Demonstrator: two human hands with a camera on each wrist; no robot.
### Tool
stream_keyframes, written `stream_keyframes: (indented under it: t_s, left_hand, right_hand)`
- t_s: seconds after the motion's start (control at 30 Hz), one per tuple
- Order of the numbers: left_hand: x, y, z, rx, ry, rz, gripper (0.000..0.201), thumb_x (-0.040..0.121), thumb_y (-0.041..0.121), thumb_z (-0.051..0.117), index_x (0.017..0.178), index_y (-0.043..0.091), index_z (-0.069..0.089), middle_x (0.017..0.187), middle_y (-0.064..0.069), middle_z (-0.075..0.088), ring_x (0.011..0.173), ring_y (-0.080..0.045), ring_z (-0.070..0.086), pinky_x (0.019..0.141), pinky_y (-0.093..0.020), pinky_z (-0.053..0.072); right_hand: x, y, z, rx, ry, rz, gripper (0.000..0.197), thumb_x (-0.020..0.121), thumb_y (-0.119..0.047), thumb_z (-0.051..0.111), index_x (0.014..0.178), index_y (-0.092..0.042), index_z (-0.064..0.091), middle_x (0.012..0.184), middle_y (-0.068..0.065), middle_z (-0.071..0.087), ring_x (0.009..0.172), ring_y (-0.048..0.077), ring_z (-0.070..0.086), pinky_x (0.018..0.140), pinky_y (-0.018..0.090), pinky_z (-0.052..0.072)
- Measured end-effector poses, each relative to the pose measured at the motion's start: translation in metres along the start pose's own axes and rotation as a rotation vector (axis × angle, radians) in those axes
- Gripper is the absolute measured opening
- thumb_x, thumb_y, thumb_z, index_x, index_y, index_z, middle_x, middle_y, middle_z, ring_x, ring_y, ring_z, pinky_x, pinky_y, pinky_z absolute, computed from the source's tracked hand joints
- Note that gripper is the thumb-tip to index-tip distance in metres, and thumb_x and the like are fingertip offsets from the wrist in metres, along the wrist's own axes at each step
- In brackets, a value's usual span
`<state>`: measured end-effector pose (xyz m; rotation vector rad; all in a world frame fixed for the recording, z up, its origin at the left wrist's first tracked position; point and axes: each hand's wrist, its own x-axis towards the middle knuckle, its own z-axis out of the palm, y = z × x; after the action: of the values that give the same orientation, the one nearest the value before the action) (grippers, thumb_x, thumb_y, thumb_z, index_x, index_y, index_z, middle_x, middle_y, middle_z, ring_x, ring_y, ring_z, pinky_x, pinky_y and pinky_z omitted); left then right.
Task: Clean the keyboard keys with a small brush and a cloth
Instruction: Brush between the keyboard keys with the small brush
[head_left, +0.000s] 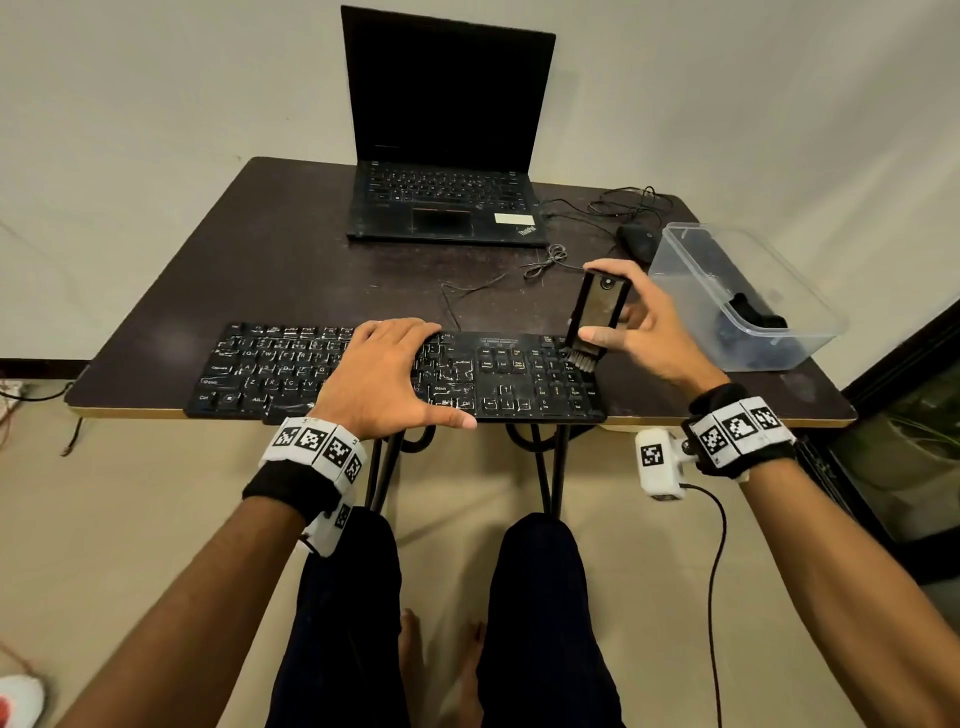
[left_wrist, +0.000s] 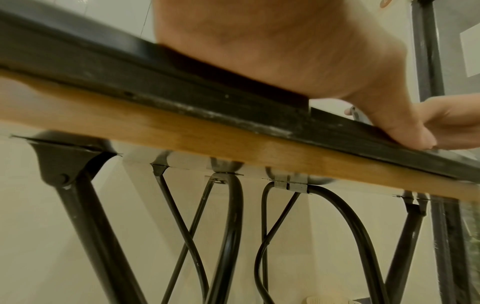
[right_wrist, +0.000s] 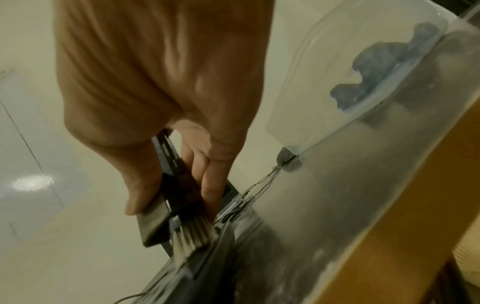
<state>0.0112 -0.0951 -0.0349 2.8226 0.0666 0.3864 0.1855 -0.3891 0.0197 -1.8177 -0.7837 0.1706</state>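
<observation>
A person sits at a small dark table (head_left: 260, 249) with a black keyboard (head_left: 270, 364) lying along its near edge, at six o'clock on the tabletop. White dust or crumbs fleck the keys. The left hand (head_left: 387, 376) lies flat and spread over the middle of the keyboard, thumb hooked along its near edge, pinning it down. The right hand (head_left: 641, 322) pinches a small brush (head_left: 595, 317) with a flat dark handle – thumb on the near face, fingers behind – and holds it nearly upright at the keyboard's four o'clock corner, pale bristles touching the number-pad keys.

The step in hand appears to be brushing debris out of the right-hand key block. To do it well, I judge the bristles should be drawn in short strokes along the gaps between key rows, sweeping one way towards the edge, with light pressure so the keys are not pressed hard. The left hand should go on bracing so the board does not slide.

At three o'clock on the table stands a clear plastic tub (head_left: 810, 306) without a lid. Inside lies a crumpled bluish cloth (right_wrist: 374, 80) – likely the wiping cloth for later – beside a dark item I cannot identify.

An open laptop (head_left: 447, 156) with a dark screen sits at twelve o'clock, with a mouse (head_left: 640, 240) and loose cable near the tub
</observation>
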Motion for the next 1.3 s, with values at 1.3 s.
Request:
stream_keyframes:
  t_s: [1.3]
  left_hand:
    - [0.001,0.002,-0.001,-0.007,-0.004,0.0,0.131,0.053,0.107,0.057,0.152,0.023,0.044,0.152,0.003,0.051,0.143,-0.017,0.043,0.127,-0.041,0.018]
  right_hand:
    - [-0.001,-0.015,0.025,-0.008,-0.084,-0.061,0.068,0.086,0.013,0.078,0.143,-0.014,0.053,0.13,0.009,0.06,0.103,0.011,0.07,0.083,0.027,0.06]
